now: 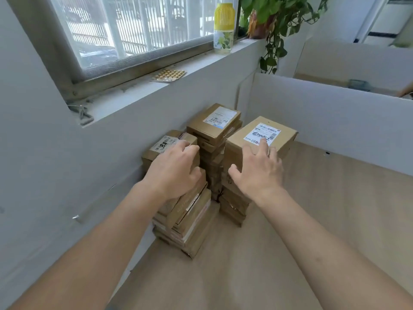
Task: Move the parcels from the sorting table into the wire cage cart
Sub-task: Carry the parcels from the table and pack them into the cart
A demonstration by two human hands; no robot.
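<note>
Three stacks of brown cardboard parcels stand in the corner of a white-walled bin (324, 121) with a brown floor. My left hand (174, 173) rests on the top parcel of the left stack (165, 143), fingers bent over its top and thumb at its near side. My right hand (259, 173) lies with spread fingers on the top parcel of the right stack (248, 135), fingertips touching its white label. The taller middle stack (213, 121) stands untouched behind them. No wire cage is visible.
A grey wall with a window sill runs along the left. On the sill lie a blister pack of pills (169, 74), a yellow-capped bottle (224, 27) and a trailing green plant (274, 23). Bare brown floor (301, 231) extends to the right of the stacks.
</note>
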